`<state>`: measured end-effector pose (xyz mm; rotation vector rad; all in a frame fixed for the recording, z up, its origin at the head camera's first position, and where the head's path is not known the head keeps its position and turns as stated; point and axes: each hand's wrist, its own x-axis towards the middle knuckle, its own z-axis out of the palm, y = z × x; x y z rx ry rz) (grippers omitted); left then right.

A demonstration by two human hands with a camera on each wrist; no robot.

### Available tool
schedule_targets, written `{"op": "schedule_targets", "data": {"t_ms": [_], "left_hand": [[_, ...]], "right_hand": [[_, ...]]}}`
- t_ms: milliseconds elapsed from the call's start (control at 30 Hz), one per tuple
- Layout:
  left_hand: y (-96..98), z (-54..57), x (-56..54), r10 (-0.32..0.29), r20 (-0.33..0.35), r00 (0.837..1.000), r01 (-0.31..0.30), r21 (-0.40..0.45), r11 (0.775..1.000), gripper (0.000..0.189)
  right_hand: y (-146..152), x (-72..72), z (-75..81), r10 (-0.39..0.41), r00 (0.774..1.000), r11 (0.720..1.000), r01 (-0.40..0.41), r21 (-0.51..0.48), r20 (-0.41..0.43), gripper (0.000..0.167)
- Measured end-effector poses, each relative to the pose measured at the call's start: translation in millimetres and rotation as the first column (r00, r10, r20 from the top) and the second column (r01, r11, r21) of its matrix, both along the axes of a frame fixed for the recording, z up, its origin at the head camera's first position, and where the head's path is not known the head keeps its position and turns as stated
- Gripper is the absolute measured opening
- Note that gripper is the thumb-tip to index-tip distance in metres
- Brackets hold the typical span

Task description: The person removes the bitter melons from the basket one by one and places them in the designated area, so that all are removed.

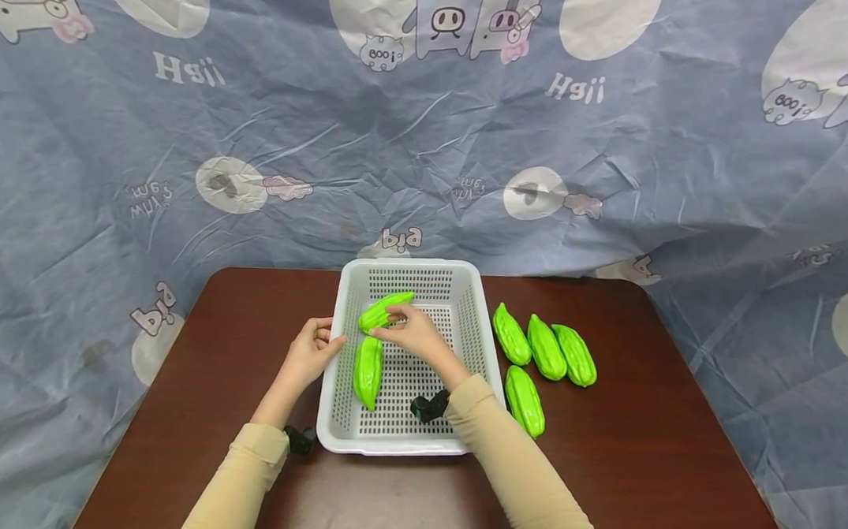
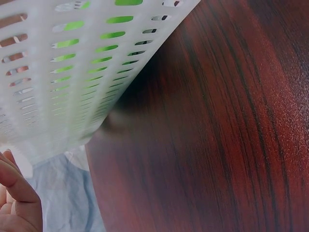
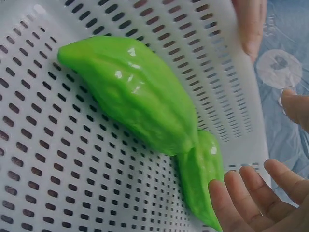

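A white slotted plastic basket [image 1: 483,349] stands on the table with two glossy green bitter melons inside. One bitter melon [image 1: 367,373] lies along the left wall; another bitter melon [image 1: 382,309] lies slantwise beyond it, and in the right wrist view they meet end to end. At the basket's left rim, my left hand [image 1: 310,351] holds the edge with thumb and bent fingers; the left wrist view shows only part of it. Over the far melon hovers my right hand [image 1: 414,330]. Its spread fingers [image 3: 248,193] and thumb have nothing between them.
Right of the basket lie more bitter melons: three side by side, including the middle one [image 1: 546,347], and one nearer melon [image 1: 525,402] close to the basket wall. The dark brown table [image 1: 636,413] ends at a patterned grey-blue cloth [image 1: 404,139] hanging behind.
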<state>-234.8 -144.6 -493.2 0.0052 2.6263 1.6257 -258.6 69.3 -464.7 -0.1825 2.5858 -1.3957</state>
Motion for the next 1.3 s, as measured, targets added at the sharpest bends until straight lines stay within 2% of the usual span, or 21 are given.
{"op": "schedule_targets", "data": {"t_ms": [600,833,1067,1300], "left_hand": [[1.5,1.9,-1.4,-0.012,-0.005,1.0,0.012,-0.009,1.0,0.052],[1.6,3.2,-0.9,-0.019,-0.001,1.0,0.019,-0.004,1.0,0.052],[1.0,1.8,-0.1,-0.016,-0.007,1.0,0.016,-0.004,1.0,0.051],[0.3,-0.2,1.0,-0.016,0.005,1.0,0.016,-0.004,1.0,0.052]], "right_hand": [[-18.3,0.1,-17.9,0.035,0.996,0.991,-0.046,0.125,0.083,0.078],[-21.9,0.2,-28.0,0.073,0.991,0.992,-0.084,0.096,0.111,0.054],[-26.5,5.7,-31.1,0.046,0.992,0.984,-0.066,0.164,0.121,0.051],[-31.7,8.2,-33.4,0.043,0.989,0.986,-0.065,0.156,0.139,0.047]]}}
